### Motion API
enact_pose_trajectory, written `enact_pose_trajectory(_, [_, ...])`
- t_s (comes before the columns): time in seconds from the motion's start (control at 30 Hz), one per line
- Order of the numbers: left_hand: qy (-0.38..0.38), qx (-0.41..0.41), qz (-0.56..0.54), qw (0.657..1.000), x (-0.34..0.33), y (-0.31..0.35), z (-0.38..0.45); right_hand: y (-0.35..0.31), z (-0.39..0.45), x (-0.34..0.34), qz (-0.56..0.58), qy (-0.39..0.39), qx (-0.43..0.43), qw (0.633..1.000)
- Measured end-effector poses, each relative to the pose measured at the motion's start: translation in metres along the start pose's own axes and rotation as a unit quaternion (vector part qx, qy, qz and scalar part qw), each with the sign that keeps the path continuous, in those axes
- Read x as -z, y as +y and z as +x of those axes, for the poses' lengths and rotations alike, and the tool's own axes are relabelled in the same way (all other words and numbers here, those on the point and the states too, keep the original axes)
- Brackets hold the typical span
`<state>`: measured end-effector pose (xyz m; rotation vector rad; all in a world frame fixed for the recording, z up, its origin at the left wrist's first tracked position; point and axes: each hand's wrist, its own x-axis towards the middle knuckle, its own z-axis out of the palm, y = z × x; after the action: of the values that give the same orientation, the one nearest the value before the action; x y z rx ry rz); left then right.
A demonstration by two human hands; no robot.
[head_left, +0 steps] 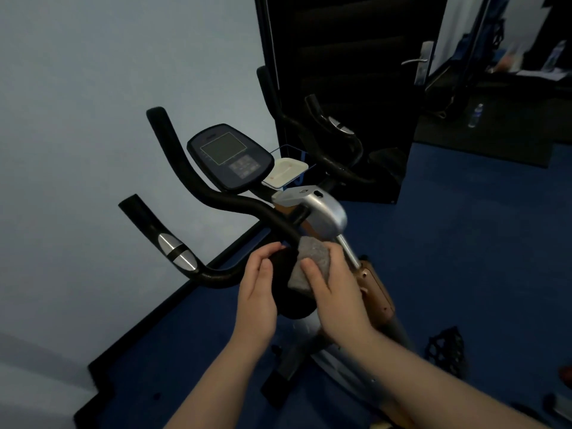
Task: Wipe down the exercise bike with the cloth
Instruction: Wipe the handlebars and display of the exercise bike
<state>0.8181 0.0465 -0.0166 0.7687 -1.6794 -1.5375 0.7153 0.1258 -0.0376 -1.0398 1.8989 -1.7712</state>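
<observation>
The exercise bike stands in front of me, with black curved handlebars, a dark console screen and a silver stem. My right hand grips a grey cloth and presses it against the black padded part at the handlebar's near centre. My left hand holds the same black part from the left side, fingers curled round it. The lower frame of the bike runs down to the right under my right forearm.
A pale wall is on the left and blue floor lies below. A dark door with a metal handle stands behind the bike. A white tray sits beside the console. A black pedal shows at the lower right.
</observation>
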Motion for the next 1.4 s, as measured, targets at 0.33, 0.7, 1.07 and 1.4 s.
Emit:
enact_pose_trajectory(0.33, [0.027,0.02,-0.023,0.999,-0.003,-0.002,-0.002,-0.002,-0.031,-0.045,0.157,0.172,-0.065,0.97])
enact_pose_trajectory(0.7, [0.051,0.032,-0.047,0.997,-0.007,-0.001,-0.005,0.002,-0.025,-0.03,0.12,0.115,-0.037,0.985])
enact_pose_trajectory(1.07, [0.098,0.046,-0.055,0.993,-0.012,0.011,-0.004,-0.003,0.009,0.018,0.014,-0.09,0.007,0.996])
enact_pose_trajectory(1.4, [0.222,0.064,0.192,0.954,-0.031,0.015,0.009,-0.006,0.107,0.028,-0.135,-0.193,0.085,0.968])
